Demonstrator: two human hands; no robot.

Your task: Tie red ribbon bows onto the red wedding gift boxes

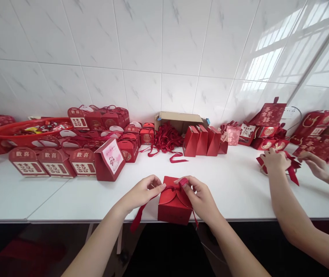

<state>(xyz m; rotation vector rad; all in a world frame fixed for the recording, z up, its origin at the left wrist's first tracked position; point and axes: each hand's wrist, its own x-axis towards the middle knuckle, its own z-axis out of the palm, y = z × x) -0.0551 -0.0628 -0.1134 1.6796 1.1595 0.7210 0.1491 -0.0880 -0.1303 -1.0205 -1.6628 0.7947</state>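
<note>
Gripping a red ribbon [140, 215] in the right hand [197, 197], pinched into a small loop over the top of a red box [175, 211]. Pinching, by the look of it, the same ribbon with the left hand [147, 191] at the upper left of the box. Upright, right at the front edge of the bench [230, 192], with one ribbon end dangling past that edge.

Could lose the loop by easing the right pinch, or spring the curved flaps [167, 197] open by pulling unevenly. Could also tip the box off the bench by tugging toward the body.

Hardly any room in front before the drop. Plenty of open bench to the right, as far as a co-worker's hand [277, 159]; some behind, up to a heap of ribbons [168, 138]; tighter toward the back left, near a picture box [109, 163].
</note>
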